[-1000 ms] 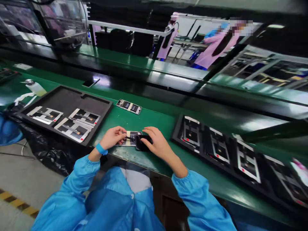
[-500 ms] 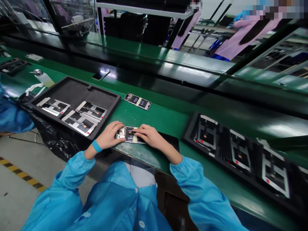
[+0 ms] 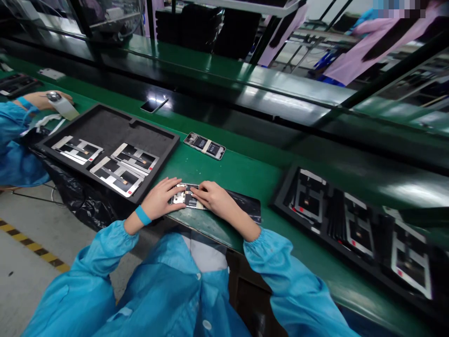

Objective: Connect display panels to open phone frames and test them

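An opened phone (image 3: 181, 198) lies near the bench's front edge, its circuit board and dark battery area exposed. My left hand (image 3: 162, 199) grips its left end, thumb on the near edge and fingers over the far edge. My right hand (image 3: 214, 199) rests over the middle of the phone, its fingers drawn together with the tips down beside a small orange connector (image 3: 192, 189). Anything between those tips is too small to make out. A dark glossy panel (image 3: 245, 204) extends from under my right wrist. Behind my hands lies a second opened phone (image 3: 205, 145) with a pale strip across it.
At left stands a black foam tray (image 3: 115, 122) holding several screen assemblies (image 3: 117, 175). Another tray (image 3: 280, 199) at right holds more. A dark phone-like slab (image 3: 154, 104) lies farther back. A co-worker's hand (image 3: 52, 99) is at far left, near a metal-topped bottle (image 3: 63, 106).
My right fingertips have moved slightly left over the phone, and my left fingers reach a little farther over it. A co-worker's hand has come into view at left. The view has shifted slightly.
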Tool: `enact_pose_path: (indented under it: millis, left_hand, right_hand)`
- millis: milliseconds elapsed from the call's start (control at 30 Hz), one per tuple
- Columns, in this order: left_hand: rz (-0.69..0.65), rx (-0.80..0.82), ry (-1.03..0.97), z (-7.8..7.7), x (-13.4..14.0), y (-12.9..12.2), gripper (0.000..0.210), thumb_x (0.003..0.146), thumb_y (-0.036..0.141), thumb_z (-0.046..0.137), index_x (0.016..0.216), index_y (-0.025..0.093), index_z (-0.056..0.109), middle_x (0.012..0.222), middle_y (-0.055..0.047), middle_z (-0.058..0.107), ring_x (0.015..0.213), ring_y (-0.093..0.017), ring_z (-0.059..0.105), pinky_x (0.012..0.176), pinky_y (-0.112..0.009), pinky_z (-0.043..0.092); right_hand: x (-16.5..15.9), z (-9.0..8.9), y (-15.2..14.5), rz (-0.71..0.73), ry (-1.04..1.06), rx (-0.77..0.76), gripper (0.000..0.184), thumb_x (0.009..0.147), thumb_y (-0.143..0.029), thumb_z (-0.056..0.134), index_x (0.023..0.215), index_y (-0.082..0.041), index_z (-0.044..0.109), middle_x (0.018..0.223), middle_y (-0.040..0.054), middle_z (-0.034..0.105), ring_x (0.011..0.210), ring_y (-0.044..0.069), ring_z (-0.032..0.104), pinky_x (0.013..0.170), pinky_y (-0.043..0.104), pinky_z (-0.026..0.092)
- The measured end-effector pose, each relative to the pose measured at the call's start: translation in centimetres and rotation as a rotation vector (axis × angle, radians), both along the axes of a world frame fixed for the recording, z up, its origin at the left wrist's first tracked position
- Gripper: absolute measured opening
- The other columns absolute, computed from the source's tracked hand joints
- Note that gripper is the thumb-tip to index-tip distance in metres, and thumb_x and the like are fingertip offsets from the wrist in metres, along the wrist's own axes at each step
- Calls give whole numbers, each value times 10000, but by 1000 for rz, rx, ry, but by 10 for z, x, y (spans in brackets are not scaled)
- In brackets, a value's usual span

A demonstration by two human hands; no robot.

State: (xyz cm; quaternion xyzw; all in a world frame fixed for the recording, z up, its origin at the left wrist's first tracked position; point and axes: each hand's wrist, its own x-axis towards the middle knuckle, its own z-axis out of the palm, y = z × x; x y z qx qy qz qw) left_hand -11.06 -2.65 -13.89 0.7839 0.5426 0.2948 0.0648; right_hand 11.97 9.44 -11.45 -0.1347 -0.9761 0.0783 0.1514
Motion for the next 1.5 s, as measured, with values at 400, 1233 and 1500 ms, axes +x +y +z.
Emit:
enact_pose_path:
  millis: [400, 1233, 1500]
  left_hand:
    - [-47, 96, 423, 14, 3, -2, 407, 1030, 406, 542, 1330, 148, 639, 1448, -132, 585, 1294, -336, 576, 1077, -534, 507]
    - [-241, -164, 3, 19, 9, 32, 672, 851, 335, 747, 1440, 160, 474, 1357, -182, 595, 1275, -325, 556, 1088, -496, 493]
    - [-224, -233, 110, 35, 16, 29, 941, 883, 473, 706, 1617, 207, 180, 1562, -205, 414, 1446, -377, 407, 1204, -675, 251]
  right_hand:
    - [-2, 1, 0, -12, -22, -19, 435, 1085, -393, 382, 1175, -162, 739, 913, 107, 635, 811, 196, 549, 740, 325, 444]
    - [140, 15, 18, -241, -67, -423, 838, 817, -554, 789, 1522, -227, 477, 1502, 155, 542, 1456, 379, 422, 1174, 597, 376]
    - [137, 15, 18, -235, 40, -477, 882, 806, -505, 818, 1558, -257, 429, 1483, 144, 552, 1401, 333, 467, 1154, 557, 412]
